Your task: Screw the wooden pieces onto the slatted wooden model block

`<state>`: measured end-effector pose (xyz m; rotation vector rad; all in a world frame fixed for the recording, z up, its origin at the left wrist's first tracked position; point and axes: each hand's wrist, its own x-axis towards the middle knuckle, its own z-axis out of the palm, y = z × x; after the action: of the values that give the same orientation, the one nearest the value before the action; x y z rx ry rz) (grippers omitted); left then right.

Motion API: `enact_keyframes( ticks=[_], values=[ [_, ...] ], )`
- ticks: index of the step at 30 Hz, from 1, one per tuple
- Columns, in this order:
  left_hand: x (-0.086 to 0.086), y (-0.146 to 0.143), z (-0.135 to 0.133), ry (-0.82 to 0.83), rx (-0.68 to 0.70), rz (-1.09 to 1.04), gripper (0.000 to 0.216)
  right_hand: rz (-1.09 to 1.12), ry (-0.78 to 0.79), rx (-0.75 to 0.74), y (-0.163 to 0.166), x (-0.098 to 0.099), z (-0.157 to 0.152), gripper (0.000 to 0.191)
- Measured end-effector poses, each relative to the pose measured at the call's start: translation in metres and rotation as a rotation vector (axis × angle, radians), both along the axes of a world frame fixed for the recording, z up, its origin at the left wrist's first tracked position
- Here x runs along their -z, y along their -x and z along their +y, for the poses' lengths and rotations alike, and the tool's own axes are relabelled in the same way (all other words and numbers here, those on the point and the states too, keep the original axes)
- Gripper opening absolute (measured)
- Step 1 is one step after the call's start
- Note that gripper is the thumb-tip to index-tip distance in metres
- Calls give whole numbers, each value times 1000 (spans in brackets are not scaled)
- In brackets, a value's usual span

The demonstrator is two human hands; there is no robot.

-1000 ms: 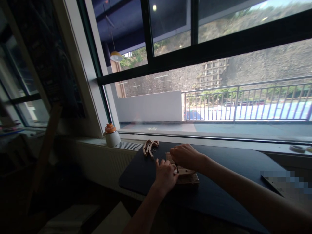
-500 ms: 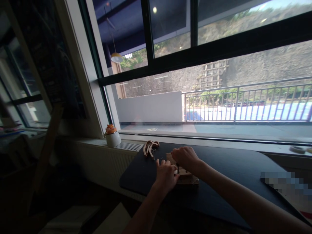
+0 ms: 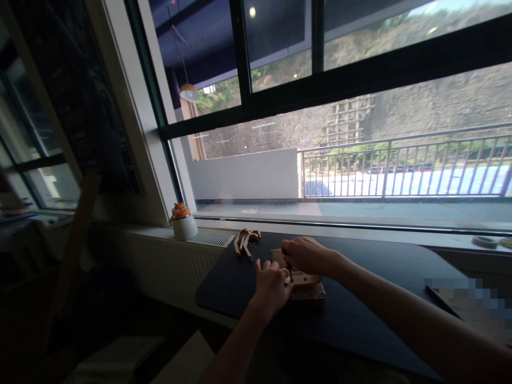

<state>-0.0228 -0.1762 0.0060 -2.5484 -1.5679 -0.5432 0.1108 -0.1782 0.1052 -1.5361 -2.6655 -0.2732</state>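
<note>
My right hand [image 3: 306, 255] is closed around the top of a screwdriver [image 3: 291, 274], whose dark shaft points down at a light wooden piece [image 3: 308, 279]. A round hole shows in that piece. Beneath it lies a rougher brown block [image 3: 316, 292] on the dark table. My left hand [image 3: 272, 285] grips the left end of the wooden piece, fingers bent close to the screwdriver's tip. Something small and whitish shows by its fingertips, too small to name.
Several curved wooden pieces [image 3: 242, 244] lie on the dark table [image 3: 360, 266] at its far left, with small dark bits beside them. A white pot with an orange top [image 3: 184, 226] stands on the sill. A blurred flat object [image 3: 472, 304] lies at the right.
My right hand has turned a little on the screwdriver and its wrist has shifted, so more of the wooden piece and its hole shows. My left hand stays in place.
</note>
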Motion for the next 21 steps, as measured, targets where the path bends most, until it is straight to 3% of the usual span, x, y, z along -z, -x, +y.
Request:
enact_keyframes(
  ticks=[11,21],
  values=[
    [2,1,3,-3,5,-9,20,37,-52,231,3,10,6,39],
    [2,0,2,-16,14,-16,21,13,-8,-37,-6,-4,0,22]
  ],
)
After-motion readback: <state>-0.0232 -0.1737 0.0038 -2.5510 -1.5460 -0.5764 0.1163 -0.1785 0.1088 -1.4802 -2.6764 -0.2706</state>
